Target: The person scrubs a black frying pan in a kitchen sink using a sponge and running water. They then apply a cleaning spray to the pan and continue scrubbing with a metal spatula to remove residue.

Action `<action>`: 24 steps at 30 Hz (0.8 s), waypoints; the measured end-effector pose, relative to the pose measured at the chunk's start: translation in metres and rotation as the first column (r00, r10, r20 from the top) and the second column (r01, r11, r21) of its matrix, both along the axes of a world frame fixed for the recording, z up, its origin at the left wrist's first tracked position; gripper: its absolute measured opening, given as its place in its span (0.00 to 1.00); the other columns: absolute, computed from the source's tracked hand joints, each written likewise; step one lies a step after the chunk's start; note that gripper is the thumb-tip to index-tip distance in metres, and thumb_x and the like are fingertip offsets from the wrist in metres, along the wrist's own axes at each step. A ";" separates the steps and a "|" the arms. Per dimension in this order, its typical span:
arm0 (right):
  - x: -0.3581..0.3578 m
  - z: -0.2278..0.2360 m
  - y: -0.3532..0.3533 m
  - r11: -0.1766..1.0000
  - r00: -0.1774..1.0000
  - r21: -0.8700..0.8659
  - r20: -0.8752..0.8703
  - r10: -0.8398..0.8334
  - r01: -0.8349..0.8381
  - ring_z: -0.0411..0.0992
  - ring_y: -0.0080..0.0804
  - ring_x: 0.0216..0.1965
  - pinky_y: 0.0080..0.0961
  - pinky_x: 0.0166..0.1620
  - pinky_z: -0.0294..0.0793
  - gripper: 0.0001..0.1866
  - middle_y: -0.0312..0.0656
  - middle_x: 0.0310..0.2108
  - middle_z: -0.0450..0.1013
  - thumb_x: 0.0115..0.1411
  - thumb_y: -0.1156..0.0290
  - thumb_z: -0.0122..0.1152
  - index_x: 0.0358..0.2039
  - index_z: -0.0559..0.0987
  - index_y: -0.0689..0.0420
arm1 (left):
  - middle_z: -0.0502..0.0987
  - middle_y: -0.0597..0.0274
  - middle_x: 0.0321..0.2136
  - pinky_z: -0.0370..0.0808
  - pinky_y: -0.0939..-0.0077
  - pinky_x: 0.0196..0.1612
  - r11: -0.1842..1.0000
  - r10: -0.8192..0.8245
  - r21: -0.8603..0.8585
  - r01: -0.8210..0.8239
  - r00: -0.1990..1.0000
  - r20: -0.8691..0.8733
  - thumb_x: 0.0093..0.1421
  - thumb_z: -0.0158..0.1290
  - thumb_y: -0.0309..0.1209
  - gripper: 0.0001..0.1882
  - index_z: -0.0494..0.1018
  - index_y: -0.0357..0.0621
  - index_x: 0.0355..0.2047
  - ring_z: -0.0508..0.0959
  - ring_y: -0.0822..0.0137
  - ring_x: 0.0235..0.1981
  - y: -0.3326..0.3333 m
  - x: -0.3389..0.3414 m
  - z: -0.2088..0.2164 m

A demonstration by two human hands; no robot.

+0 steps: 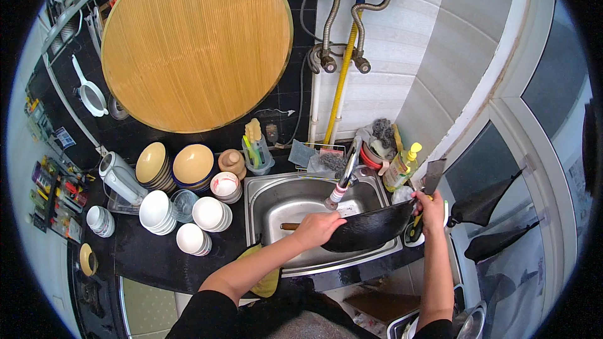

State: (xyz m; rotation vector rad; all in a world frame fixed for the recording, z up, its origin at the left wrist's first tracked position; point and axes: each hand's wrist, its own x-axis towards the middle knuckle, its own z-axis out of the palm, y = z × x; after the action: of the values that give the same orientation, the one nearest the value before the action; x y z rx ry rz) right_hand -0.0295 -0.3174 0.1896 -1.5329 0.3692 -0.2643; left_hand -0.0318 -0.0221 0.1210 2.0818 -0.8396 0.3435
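A black wok (367, 229) is tipped up on its side over the front of the steel sink (267, 204). My left hand (319, 229) is closed on its left rim. At the wok's right edge my right hand (430, 210) is closed, its fingertips against the rim. A flat grey metal blade (434, 176) rises just above that hand; whether the hand touches it is unclear. A wooden handle (289, 226) shows in the sink behind my left wrist; what it belongs to is hidden. The faucet (342, 187) stands behind the wok.
White bowls (157, 210), cream bowls (193, 164) and a glass bowl (184, 204) stand on the dark counter at left. A round wooden board (198, 44) leans behind them. A yellow soap bottle (402, 168) is right of the faucet. A yellowish cloth (267, 281) hangs at the counter's front.
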 end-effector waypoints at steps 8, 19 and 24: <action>-0.012 -0.027 0.044 0.997 0.993 0.026 -0.087 0.079 -0.077 0.61 0.17 0.16 0.16 0.16 0.63 0.06 0.39 0.26 0.76 0.57 0.78 0.53 0.36 0.68 0.58 | 0.71 0.45 0.26 0.67 0.57 0.33 0.999 0.009 0.049 0.007 0.941 -0.338 0.64 0.45 0.34 0.12 0.64 0.37 0.29 0.72 0.44 0.31 0.039 -0.016 -0.042; -0.042 -0.037 0.088 0.983 0.974 0.121 -0.164 0.156 -0.137 0.60 0.16 0.17 0.15 0.18 0.63 0.15 0.39 0.29 0.76 0.58 0.78 0.50 0.47 0.67 0.59 | 0.70 0.46 0.28 0.68 0.56 0.37 0.992 0.020 0.123 0.020 0.949 -0.316 0.64 0.42 0.33 0.10 0.65 0.38 0.34 0.72 0.45 0.34 0.083 -0.038 -0.070; -0.050 -0.032 0.109 0.969 0.957 0.155 -0.188 0.222 -0.194 0.60 0.16 0.18 0.15 0.19 0.64 0.20 0.40 0.32 0.77 0.61 0.77 0.49 0.54 0.62 0.59 | 0.73 0.46 0.34 0.70 0.57 0.42 0.982 0.043 0.190 0.013 0.956 -0.290 0.63 0.44 0.31 0.10 0.67 0.37 0.38 0.73 0.46 0.39 0.104 -0.050 -0.069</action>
State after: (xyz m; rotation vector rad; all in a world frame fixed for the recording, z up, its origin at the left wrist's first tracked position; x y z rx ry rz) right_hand -0.0792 -0.2082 0.1580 -1.4551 0.3752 0.0842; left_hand -0.0816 0.0819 0.0517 2.2461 -0.6991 -0.0424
